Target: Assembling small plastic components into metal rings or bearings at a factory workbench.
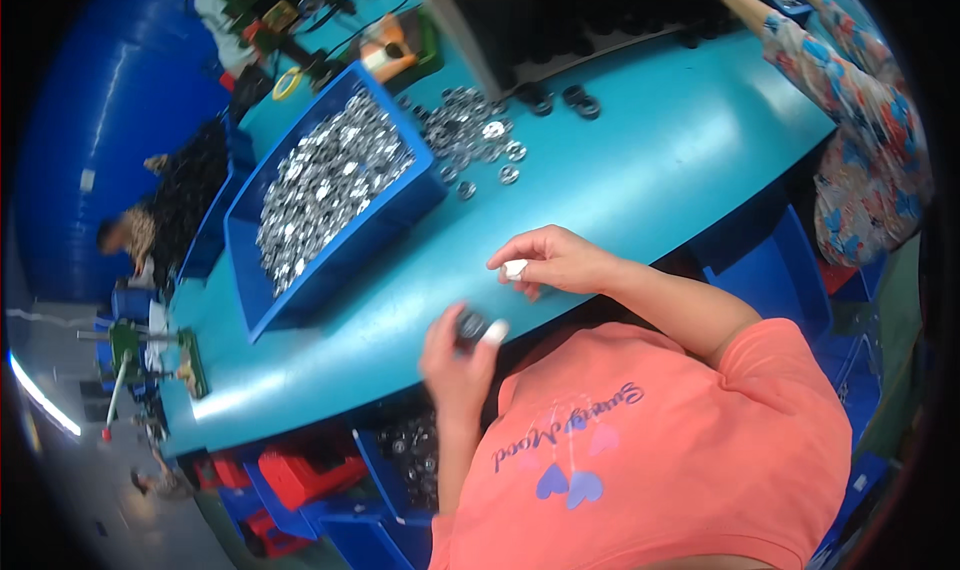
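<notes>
My left hand (458, 362), slightly blurred, grips a small black round part (470, 324) between thumb and fingers above the near table edge. White tape wraps its thumb. To the right, my right hand (560, 260) hovers over the table with index finger and thumb brought together; the thumb has a white wrap too. Whether something small sits in that pinch is hidden. Beyond my hands, a blue bin (345, 250) is heaped with shiny metal round parts (335, 175). More loose metal rings (465, 130) lie spread beside its right side.
Black round parts (580, 100) lie by a grey-framed machine opening (470, 30) on the teal table (640, 170). A co-worker's patterned sleeve (815, 65) reaches in at right. Below the table stand a bin of dark parts (410, 460) and red bins (310, 475).
</notes>
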Available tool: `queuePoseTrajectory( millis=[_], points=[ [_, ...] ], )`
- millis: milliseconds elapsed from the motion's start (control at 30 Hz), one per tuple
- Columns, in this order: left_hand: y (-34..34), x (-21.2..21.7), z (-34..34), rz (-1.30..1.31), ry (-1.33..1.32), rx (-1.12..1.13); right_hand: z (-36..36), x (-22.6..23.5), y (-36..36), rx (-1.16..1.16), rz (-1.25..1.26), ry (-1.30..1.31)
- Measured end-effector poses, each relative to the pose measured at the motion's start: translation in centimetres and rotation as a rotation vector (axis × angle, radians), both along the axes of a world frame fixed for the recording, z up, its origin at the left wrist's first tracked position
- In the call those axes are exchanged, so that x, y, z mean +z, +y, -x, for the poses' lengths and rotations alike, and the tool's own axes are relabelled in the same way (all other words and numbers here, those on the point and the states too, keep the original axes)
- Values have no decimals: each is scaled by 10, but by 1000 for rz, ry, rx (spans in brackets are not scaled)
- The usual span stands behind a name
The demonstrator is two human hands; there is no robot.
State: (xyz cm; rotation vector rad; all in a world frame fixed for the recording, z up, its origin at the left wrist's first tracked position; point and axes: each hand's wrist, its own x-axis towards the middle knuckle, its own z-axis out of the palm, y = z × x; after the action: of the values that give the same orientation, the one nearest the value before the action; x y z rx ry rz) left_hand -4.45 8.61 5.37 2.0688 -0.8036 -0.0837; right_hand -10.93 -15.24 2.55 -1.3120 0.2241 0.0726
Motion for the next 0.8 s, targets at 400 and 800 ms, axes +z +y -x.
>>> queuePoseTrajectory(
  millis=[400, 800],
  points=[
    [195, 15, -5, -795, 217, 315, 18, 18, -184, -596, 1237, 134],
    [-68, -18, -19, 185, 333, -305, 4, 15, -122, -478, 1070, -123]
  ],
)
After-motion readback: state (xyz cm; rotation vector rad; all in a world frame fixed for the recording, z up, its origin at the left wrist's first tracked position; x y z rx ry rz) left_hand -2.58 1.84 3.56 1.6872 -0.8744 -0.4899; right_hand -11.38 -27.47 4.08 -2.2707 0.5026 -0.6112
